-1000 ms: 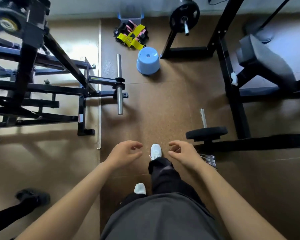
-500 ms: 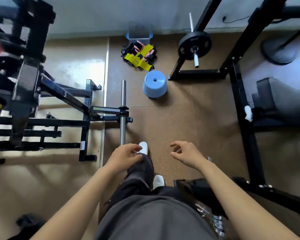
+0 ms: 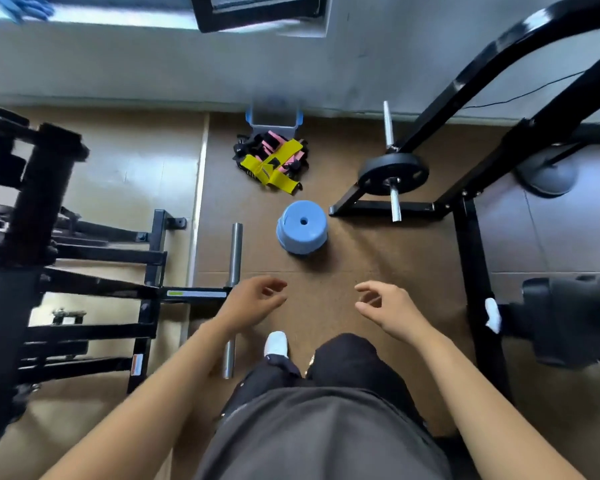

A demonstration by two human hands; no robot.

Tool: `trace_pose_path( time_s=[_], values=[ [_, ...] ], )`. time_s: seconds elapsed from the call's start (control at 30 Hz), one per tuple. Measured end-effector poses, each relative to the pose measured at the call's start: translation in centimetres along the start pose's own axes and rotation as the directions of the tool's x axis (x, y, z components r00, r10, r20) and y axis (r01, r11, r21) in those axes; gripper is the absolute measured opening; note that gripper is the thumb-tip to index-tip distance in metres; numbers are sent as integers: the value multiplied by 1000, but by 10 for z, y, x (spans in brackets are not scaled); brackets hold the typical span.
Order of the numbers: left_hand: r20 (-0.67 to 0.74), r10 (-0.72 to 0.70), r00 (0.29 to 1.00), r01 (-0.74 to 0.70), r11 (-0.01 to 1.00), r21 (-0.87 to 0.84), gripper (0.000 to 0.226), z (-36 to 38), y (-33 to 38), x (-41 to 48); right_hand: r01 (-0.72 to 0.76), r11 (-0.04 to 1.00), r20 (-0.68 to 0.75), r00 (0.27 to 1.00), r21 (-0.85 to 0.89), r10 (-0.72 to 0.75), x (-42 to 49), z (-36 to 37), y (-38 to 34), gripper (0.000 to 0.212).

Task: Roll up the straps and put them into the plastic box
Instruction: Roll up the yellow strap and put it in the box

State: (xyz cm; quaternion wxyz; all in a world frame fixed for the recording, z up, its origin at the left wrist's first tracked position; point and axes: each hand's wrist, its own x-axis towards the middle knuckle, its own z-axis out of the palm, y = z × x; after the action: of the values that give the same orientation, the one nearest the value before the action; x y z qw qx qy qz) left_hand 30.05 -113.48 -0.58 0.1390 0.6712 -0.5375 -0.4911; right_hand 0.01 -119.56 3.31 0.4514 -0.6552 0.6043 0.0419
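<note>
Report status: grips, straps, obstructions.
Left grip, right grip empty, loosely curled. Yellow, pink and black fabric straps piled by clear blue-rimmed plastic box. Round blue plastic stool in path.

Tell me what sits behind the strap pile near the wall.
A blue-trimmed plastic box stands right behind the strap pile, against the wall. Its inside is too blurred to tell, and the straps cover its lower front edge.
</note>
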Motion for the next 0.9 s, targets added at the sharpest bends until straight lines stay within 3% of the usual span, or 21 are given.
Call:
trace_pose_path(
  time_s=[0.17, 0.33, 0.53, 0.73, 0.9],
  values=[
    [5, 11, 1000, -11, 1000, 15, 32, -40, 41, 81, -5, 999, -33, 999, 38, 6, 83, -63, -12, 34],
    [-47, -63, 997, 64, 998, 29, 30, -64, 70, 154, 53, 997, 14, 998, 53, -54, 181, -112, -24, 38],
    [-134, -182, 974, 162, 975, -151, 41, -94, 95, 209, 81, 996, 51, 996, -33, -79, 278, -173, -50, 39],
    [-188, -237, 953, 189, 952, -242, 30, -149, 90, 260, 40, 996, 46, 998, -74, -36, 350, -219, -92, 37],
    [-143, -226, 964, 176, 938, -298, 24, -204, 71, 317, 12, 997, 48, 999, -81, -8, 409, -236, -145, 33]
  ],
)
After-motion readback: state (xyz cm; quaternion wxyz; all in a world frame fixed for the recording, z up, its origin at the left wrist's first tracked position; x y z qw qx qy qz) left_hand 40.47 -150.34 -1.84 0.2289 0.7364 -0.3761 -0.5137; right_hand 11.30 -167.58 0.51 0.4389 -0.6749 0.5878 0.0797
